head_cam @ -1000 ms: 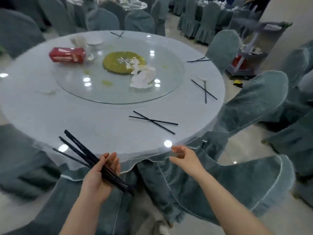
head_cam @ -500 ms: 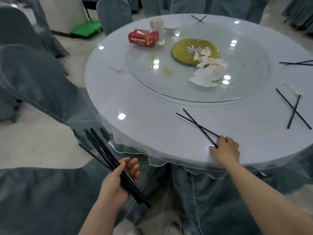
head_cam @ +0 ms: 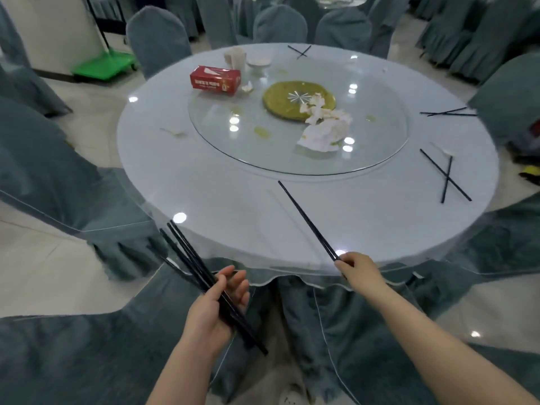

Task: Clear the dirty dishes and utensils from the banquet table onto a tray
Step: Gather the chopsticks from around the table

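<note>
Chopsticks (head_cam: 306, 219) in right hand (head_cam: 361, 273) (table edge (head_cam: 204, 252))

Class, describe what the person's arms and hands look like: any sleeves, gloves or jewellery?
Both forearms are bare, with no sleeves in view. The left hand and right hand wear no gloves. No rings, watch or bracelets show.

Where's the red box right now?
In the head view, the red box lies on the far-left part of the glass turntable, just left of the yellow-green plate and in front of a small white bowl.
</note>
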